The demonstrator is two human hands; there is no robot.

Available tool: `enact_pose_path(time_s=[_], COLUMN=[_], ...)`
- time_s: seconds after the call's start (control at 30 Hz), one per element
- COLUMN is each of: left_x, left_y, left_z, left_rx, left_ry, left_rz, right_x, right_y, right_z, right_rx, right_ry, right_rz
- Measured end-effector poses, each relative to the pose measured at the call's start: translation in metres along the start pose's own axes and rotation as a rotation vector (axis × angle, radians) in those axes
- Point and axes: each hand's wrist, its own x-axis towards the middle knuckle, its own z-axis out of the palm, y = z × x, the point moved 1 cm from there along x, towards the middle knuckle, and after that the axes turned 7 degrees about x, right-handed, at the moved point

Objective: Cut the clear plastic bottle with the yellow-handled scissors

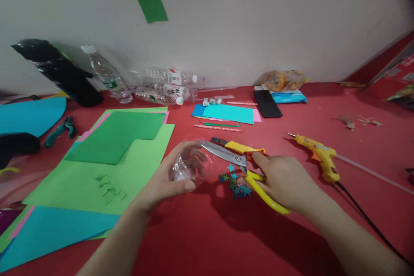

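My left hand [168, 181] is wrapped round a clear cut plastic bottle piece [189, 164], held just above the red table [207, 233]. My right hand [284, 181] grips yellow-handled scissors [233, 155]. Their steel blades point left and reach the rim of the bottle piece. Several small blue and green paper stars [236, 183] lie on the table below the scissors.
Green and blue paper sheets [106, 168] cover the table's left. A yellow glue gun [318, 155] with a black cord lies to the right. At the back are plastic bottles [164, 90], a black phone [267, 103], pencils, blue paper and a yellow utility knife [239, 146].
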Motion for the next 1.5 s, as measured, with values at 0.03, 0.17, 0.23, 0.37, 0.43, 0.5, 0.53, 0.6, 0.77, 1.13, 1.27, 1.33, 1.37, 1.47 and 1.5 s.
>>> enact_pose_path(time_s=[0.03,0.17,0.23,0.37,0.43,0.5,0.53,0.6,0.77,1.13,1.27,1.33,1.37,1.47,1.5], left_x=[0.0,0.001,0.001,0.002,0.002,0.001,0.001,0.0,0.002,0.005,0.003,0.002,0.001,0.001,0.001], left_y=[0.001,0.003,0.004,0.002,0.0,0.0,0.001,0.003,0.002,0.005,0.005,0.003,0.003,0.002,0.002], left_z=[0.001,0.002,0.002,-0.001,-0.003,-0.006,-0.008,-0.011,-0.017,0.004,-0.001,-0.002,-0.002,-0.003,-0.003], left_rx=[-0.006,-0.044,-0.074,-0.099,-0.117,-0.129,-0.127,-0.109,0.046,0.281,0.22,0.196,0.185,0.174,0.175], left_ry=[0.001,0.003,-0.005,-0.024,-0.049,-0.071,-0.074,-0.051,0.201,0.288,0.193,0.173,0.167,0.161,0.163], left_rz=[0.005,0.01,0.02,0.034,0.04,0.039,0.029,-0.012,0.054,-0.005,0.012,0.023,0.026,0.02,0.019], right_x=[0.0,-0.001,-0.001,-0.003,-0.003,-0.003,-0.003,-0.001,0.003,0.003,0.002,0.002,0.002,0.002,0.002], right_y=[0.0,0.002,0.003,0.004,0.004,0.004,0.004,0.001,-0.01,-0.006,-0.006,-0.006,-0.006,-0.004,-0.003], right_z=[0.001,0.003,0.004,0.006,0.007,0.007,0.006,0.004,-0.003,0.005,0.005,0.005,0.006,0.009,0.01], right_rx=[-0.002,-0.023,-0.022,-0.021,-0.026,-0.024,-0.02,0.002,0.158,0.075,0.084,0.078,0.073,0.05,0.045], right_ry=[-0.004,-0.005,0.001,-0.002,-0.01,-0.032,-0.052,-0.105,-0.247,-0.172,-0.113,-0.116,-0.12,-0.117,-0.113], right_rz=[-0.004,-0.022,-0.029,-0.032,-0.037,-0.037,-0.03,0.001,0.165,0.132,0.082,0.08,0.077,0.061,0.054])
